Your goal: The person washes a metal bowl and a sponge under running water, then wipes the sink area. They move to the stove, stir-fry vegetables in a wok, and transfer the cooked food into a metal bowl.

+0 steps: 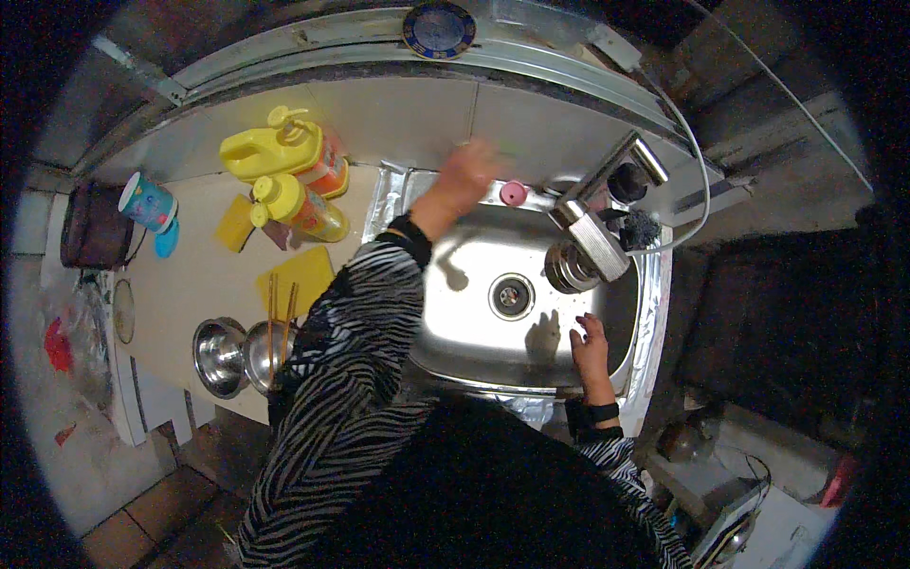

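Observation:
My left hand [466,178] reaches over the back rim of the stainless steel sink [455,341], close to the tiled wall. It is blurred, and a faint greenish smear shows by its fingertips; whether it holds something cannot be made out. A small pink round item [513,193] sits on the rim just right of it. My right hand [591,348] hovers over the sink's front right part, fingers apart and nothing in them. Its shadow falls on the basin near the drain [511,296]. Behind that hand, the metal faucet [593,245] extends over the basin.
Yellow bottles [274,153] and a yellow cloth [302,274] occupy the left counter. Steel bowls [219,358], with chopsticks [271,313] across one, stand near its front edge. A blue cup [149,203] is farther left. A dark scrubber [640,229] and white cable [700,178] are beside the faucet.

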{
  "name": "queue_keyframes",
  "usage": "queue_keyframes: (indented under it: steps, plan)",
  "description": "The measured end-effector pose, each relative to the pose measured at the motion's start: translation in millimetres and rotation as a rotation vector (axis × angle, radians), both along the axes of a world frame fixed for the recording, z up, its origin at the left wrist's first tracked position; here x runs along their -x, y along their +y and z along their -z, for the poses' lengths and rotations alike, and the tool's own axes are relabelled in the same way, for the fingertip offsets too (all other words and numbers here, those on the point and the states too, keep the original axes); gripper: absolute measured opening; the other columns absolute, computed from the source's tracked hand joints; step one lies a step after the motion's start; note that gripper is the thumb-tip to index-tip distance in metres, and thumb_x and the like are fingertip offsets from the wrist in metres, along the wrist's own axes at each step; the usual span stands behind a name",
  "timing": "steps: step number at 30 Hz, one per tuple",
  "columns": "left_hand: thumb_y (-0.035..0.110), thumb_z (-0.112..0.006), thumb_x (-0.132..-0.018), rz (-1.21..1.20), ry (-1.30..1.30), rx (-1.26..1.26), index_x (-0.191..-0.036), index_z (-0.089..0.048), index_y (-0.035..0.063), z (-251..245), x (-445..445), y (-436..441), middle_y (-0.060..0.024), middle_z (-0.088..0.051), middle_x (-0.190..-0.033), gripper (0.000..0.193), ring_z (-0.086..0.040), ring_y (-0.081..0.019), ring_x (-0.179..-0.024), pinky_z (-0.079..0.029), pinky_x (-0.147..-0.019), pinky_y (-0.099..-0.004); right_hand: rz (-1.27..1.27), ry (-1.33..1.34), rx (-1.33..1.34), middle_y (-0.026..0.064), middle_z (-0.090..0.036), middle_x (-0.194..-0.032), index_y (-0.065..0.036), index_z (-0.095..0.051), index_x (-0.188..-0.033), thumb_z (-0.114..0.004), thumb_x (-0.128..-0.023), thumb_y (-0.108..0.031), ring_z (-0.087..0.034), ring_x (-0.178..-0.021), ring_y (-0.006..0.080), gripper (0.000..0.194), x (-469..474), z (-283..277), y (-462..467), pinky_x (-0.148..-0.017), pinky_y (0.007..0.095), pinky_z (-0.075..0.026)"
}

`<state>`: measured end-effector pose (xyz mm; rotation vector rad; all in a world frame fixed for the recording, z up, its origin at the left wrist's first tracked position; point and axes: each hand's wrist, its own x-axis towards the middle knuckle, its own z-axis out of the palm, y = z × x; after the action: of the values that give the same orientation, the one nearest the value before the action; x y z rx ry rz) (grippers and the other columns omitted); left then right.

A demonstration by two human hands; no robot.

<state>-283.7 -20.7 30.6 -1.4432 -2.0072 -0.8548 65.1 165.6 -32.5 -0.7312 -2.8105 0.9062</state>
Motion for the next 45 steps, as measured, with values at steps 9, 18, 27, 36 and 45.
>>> queue_keyframes:
  steps: [9,18,27,36,45]
  plan:
    - [0.016,-0.052,-0.073,0.042,0.339,0.266,-0.084,-0.058,0.0099,-7,-13,61,-0.0049,-0.052,-0.089,0.014,-0.049,-0.022,-0.09,-0.04,-0.071,-0.0323,-0.031,0.01,0.128,0.0134,-0.05,-0.117,-0.006,-0.057,-0.103,-0.062,-0.075,-0.006,-0.054,-0.101,0.0258,0.028,9,3,-9,-0.075,0.0301,-0.048]
    - [0.005,-0.052,-0.07,-0.667,0.145,-0.242,-0.084,-0.06,0.0142,-45,42,-59,-0.0102,-0.054,-0.088,0.019,-0.053,-0.0271,-0.081,-0.043,-0.068,-0.0379,-0.014,0.012,0.11,0.0143,-0.05,-0.116,-0.004,-0.057,-0.103,-0.061,-0.075,-0.003,-0.058,-0.093,0.0257,0.028,6,8,-7,-0.073,0.0301,-0.049]
    - [-0.003,-0.05,-0.067,-0.592,-0.332,-0.033,-0.083,-0.059,0.0067,61,1,-53,-0.0124,-0.055,-0.087,0.02,-0.052,-0.0324,-0.086,-0.043,-0.074,-0.0402,-0.031,-0.029,0.282,0.013,-0.053,-0.111,-0.002,-0.055,-0.105,-0.06,-0.076,-0.003,-0.059,-0.092,0.0243,0.029,17,0,-26,-0.073,0.0299,-0.05]
    - [0.003,-0.053,-0.071,-0.79,-0.527,0.167,-0.084,-0.061,0.0058,60,0,-77,-0.014,-0.058,-0.085,0.015,-0.054,-0.0333,-0.085,-0.044,-0.076,-0.0406,-0.475,0.249,0.184,0.0147,-0.051,-0.117,-0.005,-0.052,-0.11,-0.055,-0.077,-0.005,-0.05,-0.105,0.0312,0.033,152,-11,-12,-0.089,0.0365,-0.042]
    - [0.004,-0.05,-0.073,-0.745,-0.699,-0.005,-0.085,-0.061,0.003,76,-24,-13,-0.0155,-0.058,-0.083,0.016,-0.055,-0.033,-0.085,-0.044,-0.076,-0.0407,-0.594,-0.236,-0.07,0.0271,-0.05,-0.112,-0.017,-0.02,-0.134,-0.045,-0.08,-0.002,-0.054,-0.089,0.0441,0.062,228,-27,-24,-0.073,0.0453,-0.046]
